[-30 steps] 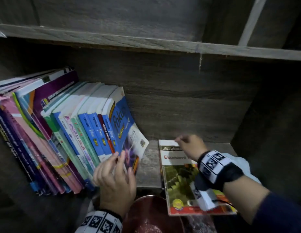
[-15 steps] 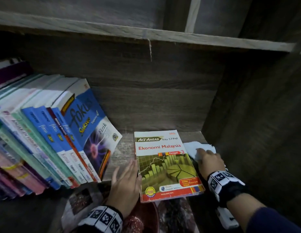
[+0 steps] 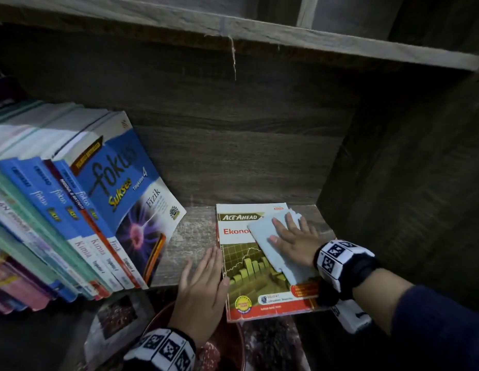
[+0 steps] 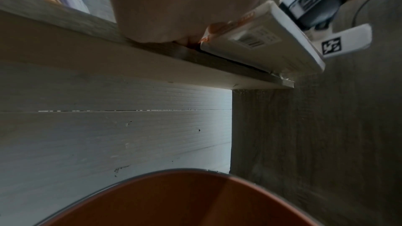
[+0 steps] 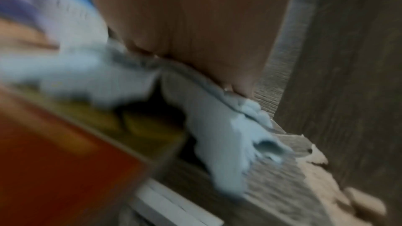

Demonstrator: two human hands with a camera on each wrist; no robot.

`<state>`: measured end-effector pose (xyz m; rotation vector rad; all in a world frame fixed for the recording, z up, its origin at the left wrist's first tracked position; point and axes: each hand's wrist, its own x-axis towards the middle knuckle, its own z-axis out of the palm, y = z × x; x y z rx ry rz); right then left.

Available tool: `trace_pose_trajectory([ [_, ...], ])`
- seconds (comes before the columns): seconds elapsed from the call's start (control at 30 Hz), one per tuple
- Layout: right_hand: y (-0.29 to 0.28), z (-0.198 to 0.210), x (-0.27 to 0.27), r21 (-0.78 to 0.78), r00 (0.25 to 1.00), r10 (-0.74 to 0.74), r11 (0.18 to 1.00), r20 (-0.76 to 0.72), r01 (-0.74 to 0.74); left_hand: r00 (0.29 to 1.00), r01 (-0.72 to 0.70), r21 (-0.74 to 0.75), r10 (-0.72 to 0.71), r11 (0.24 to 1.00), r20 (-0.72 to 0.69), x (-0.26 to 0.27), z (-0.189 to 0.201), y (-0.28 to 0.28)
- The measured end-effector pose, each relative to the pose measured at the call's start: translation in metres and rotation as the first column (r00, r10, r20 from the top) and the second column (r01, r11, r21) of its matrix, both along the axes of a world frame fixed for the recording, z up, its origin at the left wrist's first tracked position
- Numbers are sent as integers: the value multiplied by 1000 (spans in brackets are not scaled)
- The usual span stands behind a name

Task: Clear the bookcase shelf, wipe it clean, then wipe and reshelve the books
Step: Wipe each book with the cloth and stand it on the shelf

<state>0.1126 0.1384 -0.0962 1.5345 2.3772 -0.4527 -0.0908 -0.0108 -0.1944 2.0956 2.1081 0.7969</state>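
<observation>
An Ekonomi Malaysia book (image 3: 249, 274) lies flat on the wooden shelf (image 3: 190, 236), its front end hanging over the edge. My right hand (image 3: 289, 234) presses a light blue cloth (image 3: 265, 234) flat on the cover's upper right with straight fingers. My left hand (image 3: 203, 274) rests flat against the book's left edge, thumb at the cover. In the left wrist view the book's underside (image 4: 261, 44) juts over the shelf edge. The blurred right wrist view has the cloth (image 5: 217, 126) bunched under my palm. A row of books (image 3: 59, 210) leans at the left, a blue Fokus Fizik book (image 3: 125, 194) outermost.
The bookcase's right side panel (image 3: 407, 183) stands close beside my right hand. Another shelf board (image 3: 233, 30) runs overhead. A red-brown round bowl (image 4: 195, 200) sits below the shelf under my left wrist. Bare shelf shows between the leaning books and the flat book.
My right hand picked up the cloth from beside the book and brought it onto the cover. My left hand left the leaning books and settled at the flat book's left edge.
</observation>
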Motion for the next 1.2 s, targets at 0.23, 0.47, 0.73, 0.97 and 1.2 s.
trace_pose_trajectory([
  [0.23,37,-23,-22,102,998,-14,995,65,7,1000,13,-71,-14,997,-7,-2,2,4],
  [0.47,46,-23,-65,171,985,105,977,136,-128,1000,26,-27,-26,999,1,-1,-1,3],
  [0.73,11,-14,-58,87,961,229,966,156,-244,1000,-6,-14,6,1000,-19,3,4,-2],
  [0.97,-54,-23,-38,103,975,193,974,110,-204,1000,0,151,1,989,-3,5,0,-3],
  [1.2,-110,-33,-7,115,979,185,974,89,-194,1000,0,191,1,982,-7,5,-3,-3],
])
